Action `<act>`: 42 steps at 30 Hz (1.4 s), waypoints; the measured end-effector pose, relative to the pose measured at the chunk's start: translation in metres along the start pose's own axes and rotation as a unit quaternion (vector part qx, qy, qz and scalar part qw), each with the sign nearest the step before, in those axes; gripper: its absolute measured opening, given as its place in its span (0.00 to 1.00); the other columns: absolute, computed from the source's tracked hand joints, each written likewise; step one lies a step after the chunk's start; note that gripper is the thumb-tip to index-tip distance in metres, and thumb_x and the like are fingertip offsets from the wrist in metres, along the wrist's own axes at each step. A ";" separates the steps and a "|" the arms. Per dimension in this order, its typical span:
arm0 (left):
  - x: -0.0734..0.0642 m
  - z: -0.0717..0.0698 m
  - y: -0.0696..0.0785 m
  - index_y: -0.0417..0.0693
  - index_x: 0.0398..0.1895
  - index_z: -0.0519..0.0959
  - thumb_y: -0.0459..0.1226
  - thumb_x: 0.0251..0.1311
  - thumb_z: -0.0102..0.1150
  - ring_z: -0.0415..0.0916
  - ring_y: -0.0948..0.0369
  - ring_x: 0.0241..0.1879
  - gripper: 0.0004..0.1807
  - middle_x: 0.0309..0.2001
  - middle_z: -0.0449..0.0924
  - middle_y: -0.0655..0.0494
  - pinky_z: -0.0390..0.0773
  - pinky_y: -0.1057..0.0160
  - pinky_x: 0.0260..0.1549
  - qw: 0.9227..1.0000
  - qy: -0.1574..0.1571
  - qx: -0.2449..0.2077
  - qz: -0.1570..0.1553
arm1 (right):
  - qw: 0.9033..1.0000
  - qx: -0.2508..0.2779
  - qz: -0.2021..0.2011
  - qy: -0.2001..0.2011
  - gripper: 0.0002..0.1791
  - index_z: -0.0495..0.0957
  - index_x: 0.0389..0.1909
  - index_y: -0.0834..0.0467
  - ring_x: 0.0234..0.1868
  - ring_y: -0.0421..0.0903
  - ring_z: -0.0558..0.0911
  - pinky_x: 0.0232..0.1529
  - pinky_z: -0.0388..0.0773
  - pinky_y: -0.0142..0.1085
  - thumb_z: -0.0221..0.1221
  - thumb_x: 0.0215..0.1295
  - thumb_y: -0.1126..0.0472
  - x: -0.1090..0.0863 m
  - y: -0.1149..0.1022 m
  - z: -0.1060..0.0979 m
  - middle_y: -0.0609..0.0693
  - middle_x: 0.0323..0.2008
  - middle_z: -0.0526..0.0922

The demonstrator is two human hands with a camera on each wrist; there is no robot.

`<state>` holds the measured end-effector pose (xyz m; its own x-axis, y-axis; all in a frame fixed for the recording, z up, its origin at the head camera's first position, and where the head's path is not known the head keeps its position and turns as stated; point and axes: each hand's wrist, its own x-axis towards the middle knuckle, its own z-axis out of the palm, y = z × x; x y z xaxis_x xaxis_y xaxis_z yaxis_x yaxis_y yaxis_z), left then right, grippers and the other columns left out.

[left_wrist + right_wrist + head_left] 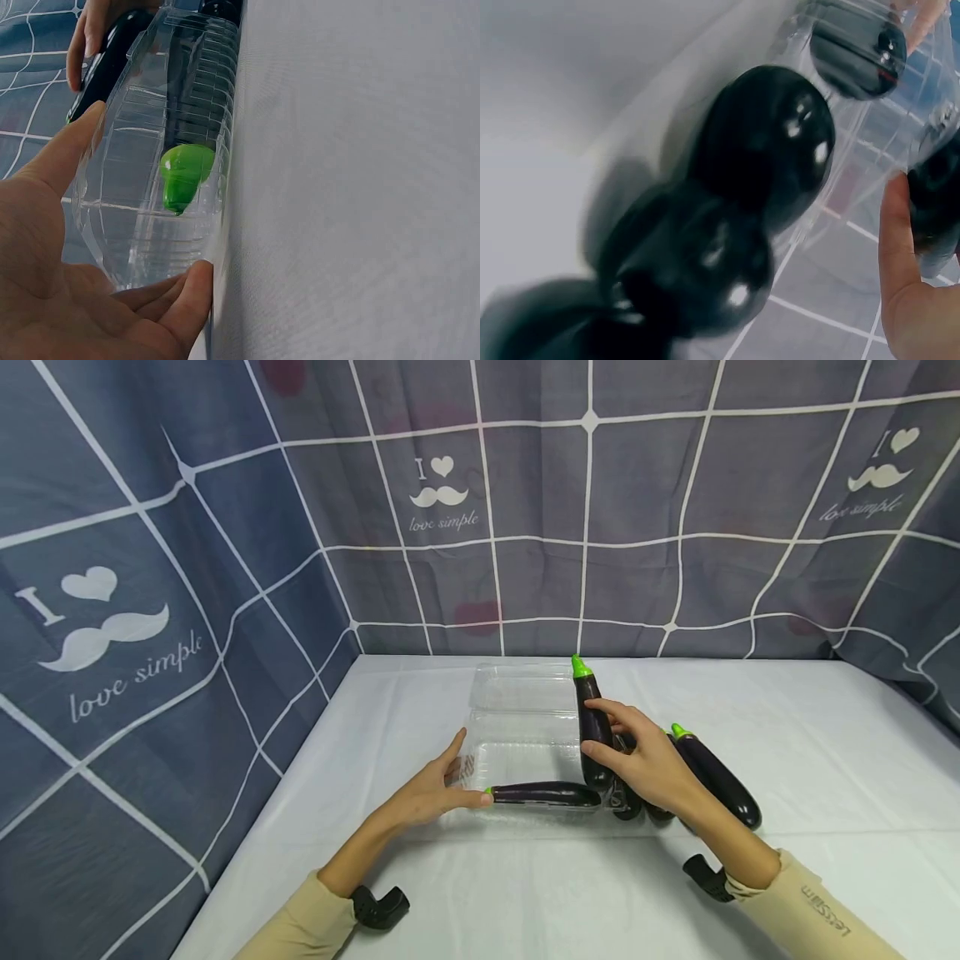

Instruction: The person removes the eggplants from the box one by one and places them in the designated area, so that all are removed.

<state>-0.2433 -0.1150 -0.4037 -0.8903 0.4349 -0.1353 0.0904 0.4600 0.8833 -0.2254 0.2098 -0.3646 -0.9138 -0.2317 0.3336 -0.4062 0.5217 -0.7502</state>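
Note:
A clear plastic clamshell container (517,766) lies with its lid folded back. My left hand (429,789) grips its left end, thumb on the near side and fingers round the far corner. Inside, along the near wall, lies an eggplant (547,793), its green stem end (186,176) toward my left hand. My right hand (637,756) holds another eggplant (592,718) from the right, tilted across the container's right side, with its green stem end pointing away from me. Whether that eggplant touches the container floor cannot be told.
To the right of the container, partly under my right arm, lie several more eggplants (716,774); their round ends (769,142) show close up in the right wrist view. A white cloth (840,752) covers the table. Dark checked curtains (637,485) stand behind and at the sides.

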 end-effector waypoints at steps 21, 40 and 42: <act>0.001 0.000 -0.002 0.62 0.80 0.36 0.56 0.49 0.73 0.46 0.46 0.74 0.65 0.76 0.44 0.36 0.53 0.45 0.68 1.000 -0.004 0.003 0.003 | 0.996 -0.081 0.026 0.034 0.30 0.72 0.67 0.54 0.54 0.64 0.76 0.50 0.70 0.60 0.65 0.66 0.53 -0.031 0.017 -0.047 0.61 0.55 0.76; 0.002 0.000 0.000 0.60 0.80 0.35 0.54 0.50 0.73 0.46 0.46 0.74 0.64 0.76 0.43 0.38 0.53 0.45 0.68 1.000 -0.004 0.000 0.008 | 0.988 -0.117 0.098 0.030 0.33 0.67 0.72 0.55 0.57 0.63 0.71 0.42 0.68 0.62 0.61 0.69 0.49 -0.068 0.049 -0.103 0.63 0.61 0.70; 0.002 0.001 0.000 0.60 0.80 0.35 0.54 0.50 0.73 0.46 0.47 0.74 0.65 0.76 0.43 0.39 0.53 0.45 0.69 1.000 -0.003 0.000 0.006 | 0.987 -0.116 0.105 0.024 0.32 0.67 0.71 0.56 0.56 0.52 0.72 0.43 0.68 0.61 0.61 0.70 0.50 -0.071 0.054 -0.111 0.64 0.62 0.69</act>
<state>-0.2450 -0.1138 -0.4045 -0.8865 0.4448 -0.1278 0.1004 0.4544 0.8851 -0.1829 0.3454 -0.3659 -0.9745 -0.0632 0.2155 -0.1924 0.7294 -0.6564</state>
